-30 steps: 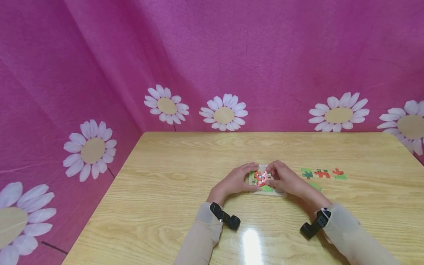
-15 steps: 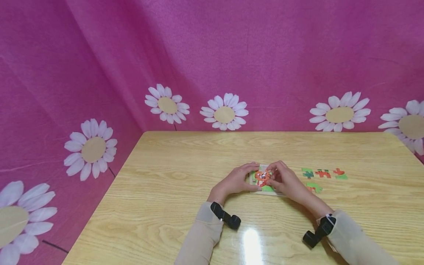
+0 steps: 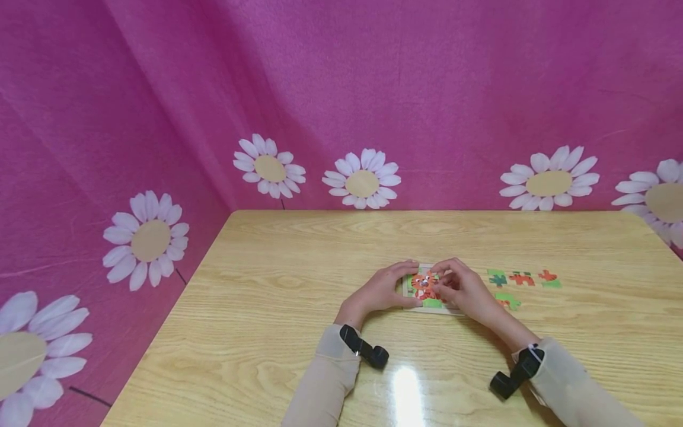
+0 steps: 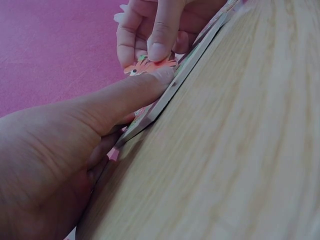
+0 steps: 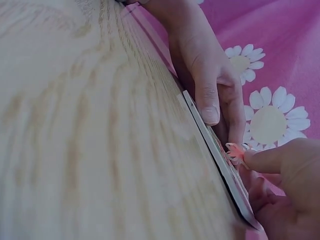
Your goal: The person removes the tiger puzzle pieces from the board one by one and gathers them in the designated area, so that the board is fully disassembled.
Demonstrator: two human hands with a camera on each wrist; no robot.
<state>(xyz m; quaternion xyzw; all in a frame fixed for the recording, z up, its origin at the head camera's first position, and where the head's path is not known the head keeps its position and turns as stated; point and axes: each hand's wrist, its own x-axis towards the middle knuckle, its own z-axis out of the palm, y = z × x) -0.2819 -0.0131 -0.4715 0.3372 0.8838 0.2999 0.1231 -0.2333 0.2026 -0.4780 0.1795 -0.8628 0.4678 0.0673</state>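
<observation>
A small jigsaw board [image 3: 434, 311] with a pale rim lies on the table, an orange tiger face on a green ground showing on it. My left hand [image 3: 373, 290] holds the board at its left side, thumb along the near edge and fingers at the far edge. Between thumb and fingers, my right hand [image 3: 469, 293] pinches an orange puzzle piece [image 5: 235, 152], tilted up over the board. The same piece [image 4: 150, 65] shows just beyond my left thumb in the left wrist view. The right fingers cover the board's right part.
To the right of the board lie several loose pieces: a green one [image 3: 497, 279], an orange one [image 3: 522, 279], an orange-and-green one [image 3: 549, 279] and, nearer, another green piece [image 3: 509, 301]. A pink curtain with daisies [image 3: 363, 184] borders the wooden table [image 3: 267, 284].
My right hand has shifted slightly to the right, still pinching the piece, and the tiger face shows more plainly. The nearer green loose piece is less covered. My left hand has stayed on the board.
</observation>
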